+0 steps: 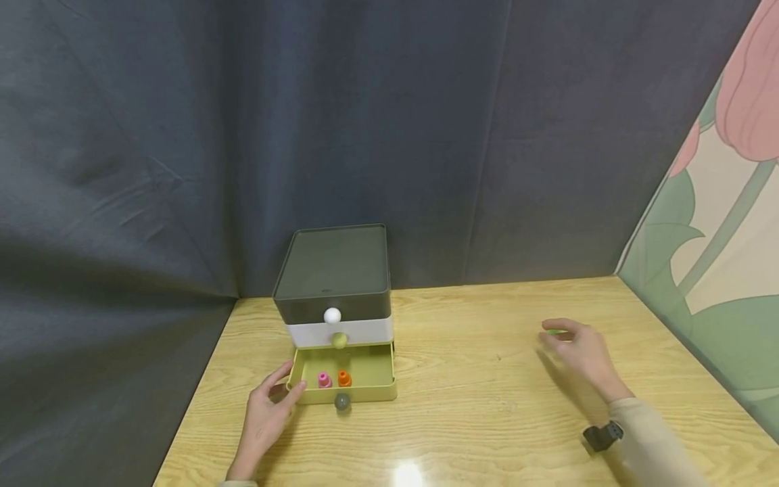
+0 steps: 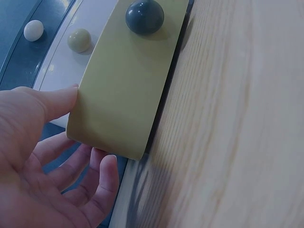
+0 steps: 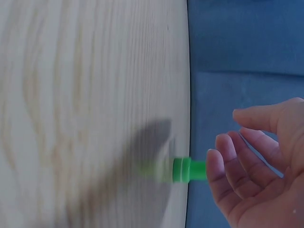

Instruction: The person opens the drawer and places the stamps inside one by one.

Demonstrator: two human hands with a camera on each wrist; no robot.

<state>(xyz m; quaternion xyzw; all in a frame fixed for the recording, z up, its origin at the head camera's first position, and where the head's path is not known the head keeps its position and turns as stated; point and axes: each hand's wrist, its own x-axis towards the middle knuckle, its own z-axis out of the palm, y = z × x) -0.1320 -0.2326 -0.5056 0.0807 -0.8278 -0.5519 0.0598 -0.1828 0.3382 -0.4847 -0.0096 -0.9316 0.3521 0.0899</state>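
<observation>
My left hand (image 1: 266, 414) grips the left front corner of a pulled-out yellow-green drawer (image 1: 374, 392), thumb on its front edge and fingers along its side. Inside the drawer stand a small pink stepped piece (image 1: 324, 380) and an orange one (image 1: 344, 379). Far to the right, my right hand (image 1: 581, 348) is over the table, its thumb and fingers spread apart. A small green stepped piece (image 3: 182, 170) shows beside its fingertips in the right wrist view; whether the piece rests on the table is hard to tell.
The drawer belongs to a small cabinet (image 1: 341, 264) with a dark top and a white middle drawer (image 1: 365, 331). Round knobs stick out in front. A wooden table (image 1: 462, 392) lies below, with a dark curtain (image 1: 426, 135) behind and a flower-patterned panel (image 1: 724, 270) at right.
</observation>
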